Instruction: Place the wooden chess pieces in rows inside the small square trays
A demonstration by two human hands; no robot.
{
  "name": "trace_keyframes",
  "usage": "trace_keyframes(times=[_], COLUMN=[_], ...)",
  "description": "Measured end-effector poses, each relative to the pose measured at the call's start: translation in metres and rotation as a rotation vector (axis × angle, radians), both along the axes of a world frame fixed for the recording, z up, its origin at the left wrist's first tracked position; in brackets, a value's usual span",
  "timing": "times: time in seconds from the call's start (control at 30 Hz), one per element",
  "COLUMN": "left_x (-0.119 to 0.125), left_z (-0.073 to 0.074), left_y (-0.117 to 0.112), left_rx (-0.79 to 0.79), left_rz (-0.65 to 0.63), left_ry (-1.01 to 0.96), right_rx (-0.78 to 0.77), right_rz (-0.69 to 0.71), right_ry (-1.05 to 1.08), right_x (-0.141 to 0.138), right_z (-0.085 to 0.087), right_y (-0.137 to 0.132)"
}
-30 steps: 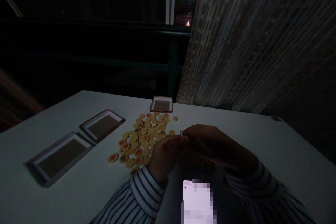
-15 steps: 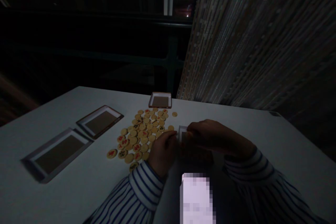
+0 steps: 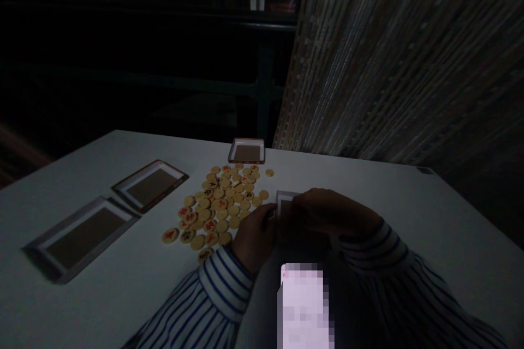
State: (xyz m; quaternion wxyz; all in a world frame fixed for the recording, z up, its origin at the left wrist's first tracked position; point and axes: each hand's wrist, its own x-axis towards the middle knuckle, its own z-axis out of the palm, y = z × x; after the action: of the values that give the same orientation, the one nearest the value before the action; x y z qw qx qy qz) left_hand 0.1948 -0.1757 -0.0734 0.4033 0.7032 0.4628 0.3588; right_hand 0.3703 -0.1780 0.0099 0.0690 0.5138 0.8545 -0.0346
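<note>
Two open trays (image 3: 88, 234) lay left, likely parked off the round pieces (image 3: 221, 204) piled within reach; left hand (image 3: 256, 237) curled beside a half-hidden tray (image 3: 284, 207), maybe steadying it; right hand (image 3: 333, 210) arched over it, couldn't tell either grip

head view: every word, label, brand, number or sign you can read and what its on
Nothing can be read for certain.
Red characters on round pieces: too small and dim.
Black characters on other pieces: same.
Marks on brown-edged tray: too blurred.
Bright screen: pixelated, unreadable.
</note>
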Motion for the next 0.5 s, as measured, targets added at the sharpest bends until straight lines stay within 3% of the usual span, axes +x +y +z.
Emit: trace_keyframes(times=[0.5], left_x=[0.000], left_z=[-0.003], left_y=[0.000], left_rx=[0.018], left_rz=[0.002], left_ry=[-0.042], right_rx=[-0.014], right_rz=[0.042], right_ry=[0.031], right_x=[-0.003], right_z=[-0.018], right_y=[0.007])
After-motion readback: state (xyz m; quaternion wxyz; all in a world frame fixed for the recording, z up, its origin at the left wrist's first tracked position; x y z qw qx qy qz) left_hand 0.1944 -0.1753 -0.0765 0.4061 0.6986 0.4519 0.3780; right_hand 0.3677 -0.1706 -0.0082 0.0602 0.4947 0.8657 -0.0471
